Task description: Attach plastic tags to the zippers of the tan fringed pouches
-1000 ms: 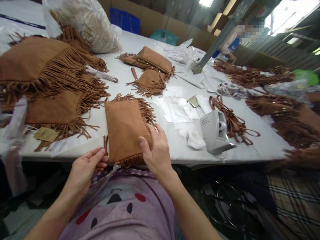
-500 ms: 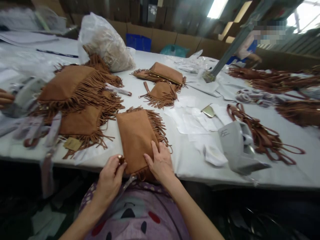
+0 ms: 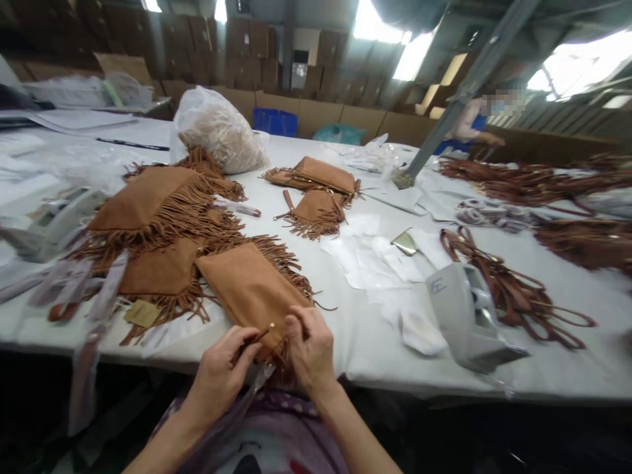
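Observation:
A tan fringed bag (image 3: 249, 280) lies slanted at the table's front edge, its fringe pointing up and right. My left hand (image 3: 224, 365) is closed at the bag's lower left, pinching a thin brown strap (image 3: 261, 334) with a small gold-coloured metal tip. At the lower right, my right hand (image 3: 312, 349) is closed, thumb against fingers, on the bag's edge. A plastic-wrapped strap (image 3: 259, 380) hangs from the bag's near side towards my lap. Close by on the left is a pile of similar fringed bags (image 3: 143, 197), one with a tan paper tag (image 3: 142, 313).
Grey tape dispensers stand right (image 3: 464, 316) and left (image 3: 54, 220). Brown straps (image 3: 503, 289) and white paper sheets (image 3: 365, 253) lie on the right. Further back are more bags (image 3: 320, 178), a stuffed plastic sack (image 3: 217, 128) and a metal post (image 3: 459, 99). Another person (image 3: 471, 125) works beyond.
The bag has turned, its far end swinging left onto the pile's fringe. My left hand has drawn the small strap over the bag's corner; my right hand has gone from flat to pinching.

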Demonstrator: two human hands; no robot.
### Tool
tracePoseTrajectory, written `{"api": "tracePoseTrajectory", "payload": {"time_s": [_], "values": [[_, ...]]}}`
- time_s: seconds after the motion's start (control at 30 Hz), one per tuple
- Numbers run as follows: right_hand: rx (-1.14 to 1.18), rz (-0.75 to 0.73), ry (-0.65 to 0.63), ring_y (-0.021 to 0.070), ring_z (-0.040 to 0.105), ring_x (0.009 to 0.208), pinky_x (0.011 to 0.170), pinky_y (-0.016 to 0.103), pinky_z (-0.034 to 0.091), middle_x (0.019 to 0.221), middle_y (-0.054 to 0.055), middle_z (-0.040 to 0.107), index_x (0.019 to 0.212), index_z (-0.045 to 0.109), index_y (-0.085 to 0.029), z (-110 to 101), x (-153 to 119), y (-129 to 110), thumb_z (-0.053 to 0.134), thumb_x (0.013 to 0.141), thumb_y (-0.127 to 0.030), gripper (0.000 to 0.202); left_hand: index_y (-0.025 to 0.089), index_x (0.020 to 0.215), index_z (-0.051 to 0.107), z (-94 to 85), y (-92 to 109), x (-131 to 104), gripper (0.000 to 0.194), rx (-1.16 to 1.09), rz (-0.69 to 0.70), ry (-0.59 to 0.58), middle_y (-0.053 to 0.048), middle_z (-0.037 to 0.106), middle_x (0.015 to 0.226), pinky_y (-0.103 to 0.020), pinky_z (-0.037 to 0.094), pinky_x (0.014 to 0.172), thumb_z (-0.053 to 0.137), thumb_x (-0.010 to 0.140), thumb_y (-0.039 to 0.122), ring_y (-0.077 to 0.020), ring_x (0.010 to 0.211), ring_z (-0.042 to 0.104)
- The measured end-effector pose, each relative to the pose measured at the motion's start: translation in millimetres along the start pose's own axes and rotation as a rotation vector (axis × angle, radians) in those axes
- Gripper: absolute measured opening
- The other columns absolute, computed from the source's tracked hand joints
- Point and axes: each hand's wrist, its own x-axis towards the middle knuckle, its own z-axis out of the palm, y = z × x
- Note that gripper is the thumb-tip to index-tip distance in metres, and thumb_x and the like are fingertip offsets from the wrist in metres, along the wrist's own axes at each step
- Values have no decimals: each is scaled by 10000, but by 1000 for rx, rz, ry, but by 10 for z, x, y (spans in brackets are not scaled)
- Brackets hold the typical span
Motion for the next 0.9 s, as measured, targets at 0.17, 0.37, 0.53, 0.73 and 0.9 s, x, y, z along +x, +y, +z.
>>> {"api": "tracePoseTrajectory", "payload": {"time_s": [0.17, 0.37, 0.53, 0.73, 0.9], "values": [[101, 40, -133, 142, 605, 698, 648, 234, 466, 764, 16, 643, 917, 674, -194, 107, -222, -354, 622, 824, -308, 155, 209, 1023, 597, 55, -215, -84, 197, 4, 87, -49, -40, 642, 990, -258, 487, 811, 499, 918, 343, -185, 908, 613], [72, -69, -174, 171, 627, 895, 810, 267, 490, 951, 43, 680, 1049, 639, -211, -155, -254, -124, 603, 836, -305, 236, 252, 1085, 602, 18, -412, -43, 222, 3, 161, -287, -27, 642, 976, -252, 491, 811, 468, 936, 350, -186, 929, 604], [-476, 247, 425, 320, 496, 1159, 989, 479, 388, 1223, 192, 561, 1240, 525, -120, -1289, -182, 646, 569, 811, -468, 555, 255, 1015, 623, 158, -534, -107, 210, -11, 59, -176, -5, 641, 910, -230, 482, 767, 516, 912, 404, -174, 872, 612], [-769, 476, 306, 398, 535, 1098, 926, 495, 414, 1212, 259, 560, 1368, 369, -37, -1850, -129, 1327, 637, 673, -592, 928, 253, 1006, 632, 188, -582, -51, 203, -67, 31, -190, -5, 634, 897, -224, 470, 780, 533, 907, 399, -171, 868, 611], [-811, 462, 337, 383, 598, 980, 837, 469, 463, 1127, 248, 608, 1384, 345, -54, -1664, -42, 1441, 588, 719, -577, 880, 250, 996, 639, 195, -594, -39, 189, -111, 40, -183, -7, 634, 869, -213, 478, 756, 533, 910, 381, -164, 841, 621]]}}
